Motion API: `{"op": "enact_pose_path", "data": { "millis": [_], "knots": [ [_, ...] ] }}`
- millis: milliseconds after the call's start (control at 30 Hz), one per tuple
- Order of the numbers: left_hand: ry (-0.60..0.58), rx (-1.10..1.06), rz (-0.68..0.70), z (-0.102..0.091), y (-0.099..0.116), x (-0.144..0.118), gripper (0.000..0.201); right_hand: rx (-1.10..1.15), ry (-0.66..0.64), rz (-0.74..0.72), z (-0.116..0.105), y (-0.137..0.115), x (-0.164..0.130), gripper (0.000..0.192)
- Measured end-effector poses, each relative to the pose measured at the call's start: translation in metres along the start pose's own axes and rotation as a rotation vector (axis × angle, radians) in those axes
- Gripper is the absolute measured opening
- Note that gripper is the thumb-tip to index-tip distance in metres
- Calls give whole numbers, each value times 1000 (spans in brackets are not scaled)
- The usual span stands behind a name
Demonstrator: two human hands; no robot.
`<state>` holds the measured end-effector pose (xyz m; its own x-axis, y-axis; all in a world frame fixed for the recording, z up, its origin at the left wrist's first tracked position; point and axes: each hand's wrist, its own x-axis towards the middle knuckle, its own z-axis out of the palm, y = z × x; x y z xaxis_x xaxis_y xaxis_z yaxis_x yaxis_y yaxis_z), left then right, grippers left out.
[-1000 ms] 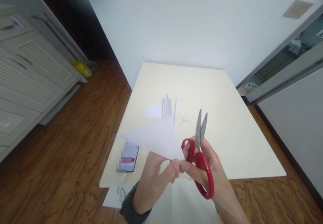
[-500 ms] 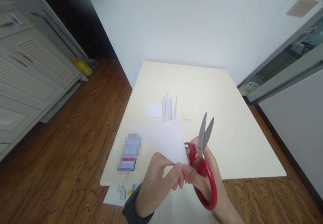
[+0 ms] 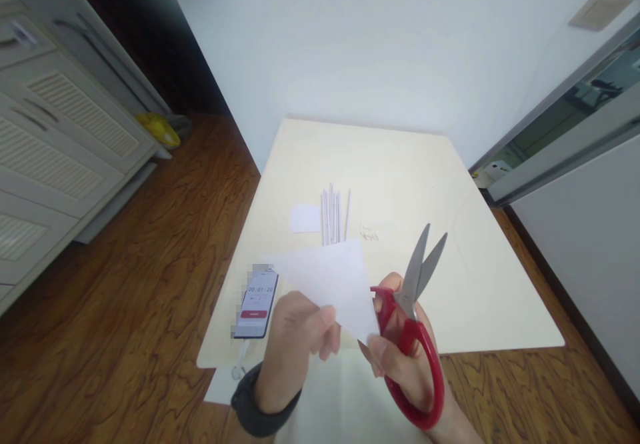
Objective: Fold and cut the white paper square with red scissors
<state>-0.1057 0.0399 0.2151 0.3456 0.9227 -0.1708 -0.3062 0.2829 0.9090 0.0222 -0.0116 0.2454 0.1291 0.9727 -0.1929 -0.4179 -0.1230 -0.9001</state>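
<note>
A white sheet of paper (image 3: 333,277), roughly triangular, is held up above the near part of the table. My left hand (image 3: 305,327) pinches its lower left edge between thumb and fingers. With thumb and fingertips, my right hand (image 3: 405,357) grips the paper's lower right corner. The same hand also carries a pair of red-handled scissors (image 3: 413,284), their blades slightly apart and pointing up and away from the paper. Behind the paper lie several thin white paper sticks (image 3: 331,214), their near ends partly hidden by it.
On the cream table (image 3: 480,284) are a small white paper square (image 3: 305,219), small off-white scraps (image 3: 369,232) and a phone (image 3: 256,304) showing a timer. A white sheet (image 3: 220,387) shows below the left table edge. A wall (image 3: 350,44) stands behind the table.
My left hand has slid left along the paper's edge, away from my right hand. The scissors and right hand have shifted slightly right and down. The phone's screen now shows clearly.
</note>
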Motion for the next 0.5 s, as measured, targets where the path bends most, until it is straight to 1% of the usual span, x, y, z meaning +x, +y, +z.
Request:
{"op": "enact_pose_path", "data": {
  "millis": [33, 100, 267, 367, 500],
  "knots": [
    [48, -20, 12, -3, 3, 2, 43, 9, -4, 14, -1, 1, -1, 31],
    [99, -40, 42, -10, 10, 8, 41, 25, -12, 47, -2, 1, -4, 31],
    [182, -56, 132, -22, 22, 19, 39, 90, -16, 90, -1, 0, -6, 33],
    [215, -83, 178, -26, 25, 24, 37, 83, -29, 82, 1, -1, -5, 33],
    [228, -177, 161, -33, 29, 29, 35, 88, -63, 56, -3, 4, -8, 30]
  ]
}}
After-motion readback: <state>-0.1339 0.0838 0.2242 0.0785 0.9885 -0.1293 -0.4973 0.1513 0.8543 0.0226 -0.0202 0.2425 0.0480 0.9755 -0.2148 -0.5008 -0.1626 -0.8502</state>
